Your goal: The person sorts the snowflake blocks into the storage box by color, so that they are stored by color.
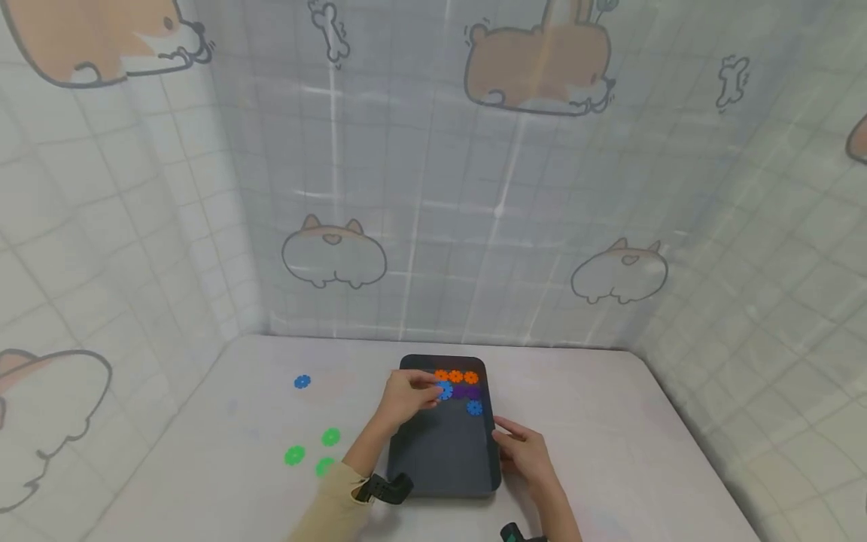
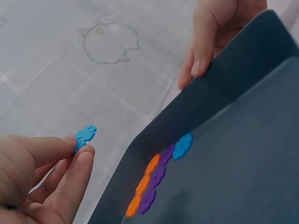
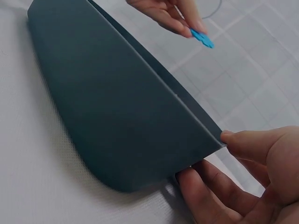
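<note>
My left hand [image 1: 408, 395] pinches a blue notched snowflake disc [image 2: 86, 134] between thumb and fingertips, above the dark grey tray [image 1: 443, 459]. In the tray's far part lies a row of orange discs [image 1: 456, 376]. Purple discs [image 2: 155, 179] form a row beside the orange ones, and another blue disc [image 1: 474, 407] lies next to the purple row. My right hand [image 1: 528, 453] holds the tray's right side; in the right wrist view its thumb is on the rim and its fingers are against the outer wall below.
Left of the tray, three green discs [image 1: 294, 455] lie on the white table surface [image 1: 223, 467]. A single blue disc [image 1: 302, 382] lies farther back on that side. A pale curtain [image 1: 440, 188] printed with cartoon dogs surrounds the table at the back and sides.
</note>
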Motion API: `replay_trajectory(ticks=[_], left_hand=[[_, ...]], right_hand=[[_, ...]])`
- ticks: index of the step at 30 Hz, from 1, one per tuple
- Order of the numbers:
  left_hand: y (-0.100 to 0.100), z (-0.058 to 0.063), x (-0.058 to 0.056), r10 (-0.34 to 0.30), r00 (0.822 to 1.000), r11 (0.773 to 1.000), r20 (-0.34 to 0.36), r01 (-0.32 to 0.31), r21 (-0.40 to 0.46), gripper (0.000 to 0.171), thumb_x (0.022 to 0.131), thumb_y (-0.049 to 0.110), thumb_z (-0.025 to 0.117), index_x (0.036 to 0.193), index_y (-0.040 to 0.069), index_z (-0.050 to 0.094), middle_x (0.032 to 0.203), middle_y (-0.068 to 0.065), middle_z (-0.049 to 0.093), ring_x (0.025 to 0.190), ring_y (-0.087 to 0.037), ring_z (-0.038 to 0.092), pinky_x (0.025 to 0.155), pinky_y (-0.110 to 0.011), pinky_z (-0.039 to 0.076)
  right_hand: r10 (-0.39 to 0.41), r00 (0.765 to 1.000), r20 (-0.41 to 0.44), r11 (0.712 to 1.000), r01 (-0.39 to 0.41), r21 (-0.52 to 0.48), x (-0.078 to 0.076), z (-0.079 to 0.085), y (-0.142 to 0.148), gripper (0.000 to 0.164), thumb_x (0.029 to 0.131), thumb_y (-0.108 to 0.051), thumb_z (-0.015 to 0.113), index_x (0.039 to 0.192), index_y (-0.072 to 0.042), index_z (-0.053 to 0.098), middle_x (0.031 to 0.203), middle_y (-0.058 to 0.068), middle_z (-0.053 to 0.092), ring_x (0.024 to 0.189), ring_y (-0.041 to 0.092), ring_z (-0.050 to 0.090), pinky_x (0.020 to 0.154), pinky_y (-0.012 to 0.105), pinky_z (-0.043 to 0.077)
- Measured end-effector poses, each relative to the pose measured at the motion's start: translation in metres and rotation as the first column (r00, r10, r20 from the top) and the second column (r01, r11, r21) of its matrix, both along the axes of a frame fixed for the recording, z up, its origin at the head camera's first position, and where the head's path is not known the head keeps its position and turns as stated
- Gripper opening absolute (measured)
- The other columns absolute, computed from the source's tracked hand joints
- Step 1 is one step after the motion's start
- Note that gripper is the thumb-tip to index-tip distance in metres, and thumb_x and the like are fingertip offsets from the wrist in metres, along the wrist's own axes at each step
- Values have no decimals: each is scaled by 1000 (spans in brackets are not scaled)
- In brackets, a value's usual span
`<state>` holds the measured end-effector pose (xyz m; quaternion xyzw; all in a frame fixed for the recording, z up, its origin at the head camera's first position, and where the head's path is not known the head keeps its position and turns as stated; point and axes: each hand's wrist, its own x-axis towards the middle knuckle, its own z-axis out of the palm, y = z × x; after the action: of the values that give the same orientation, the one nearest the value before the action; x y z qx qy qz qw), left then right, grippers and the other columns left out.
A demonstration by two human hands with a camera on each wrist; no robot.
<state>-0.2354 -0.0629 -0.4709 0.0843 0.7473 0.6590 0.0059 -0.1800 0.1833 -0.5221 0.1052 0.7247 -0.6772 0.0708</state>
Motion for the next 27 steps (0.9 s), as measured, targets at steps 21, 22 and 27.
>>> replay_trajectory(ticks=[21, 22, 27], left_hand=[[34, -26, -29, 14, 993, 1000, 114, -12, -16, 16, 84, 0, 74, 98, -7, 71, 86, -13, 69, 68, -19, 69, 62, -30, 58], [35, -27, -30, 17, 993, 1000, 119, -15, -20, 16, 84, 1, 74, 98, -7, 71, 86, -13, 69, 68, -19, 69, 62, -30, 58], [38, -31, -34, 28, 988, 999, 149, -24, -26, 17, 84, 2, 75, 99, -6, 72, 87, -13, 69, 69, -19, 70, 63, -30, 58]], right_hand=[[-12, 1000, 2, 1000, 12, 28, -3, -1, -2, 45, 90, -21, 71, 130, -3, 62, 96, 13, 70, 71, 21, 65, 59, 32, 55], [-11, 1000, -1, 1000, 11, 28, -4, -1, -2, 45, 90, -21, 71, 130, -3, 62, 97, 13, 70, 71, 21, 65, 59, 32, 55], [-11, 1000, -8, 1000, 11, 28, -4, -2, -2, 45, 90, -21, 71, 130, -3, 62, 98, 15, 70, 71, 22, 64, 60, 33, 55]])
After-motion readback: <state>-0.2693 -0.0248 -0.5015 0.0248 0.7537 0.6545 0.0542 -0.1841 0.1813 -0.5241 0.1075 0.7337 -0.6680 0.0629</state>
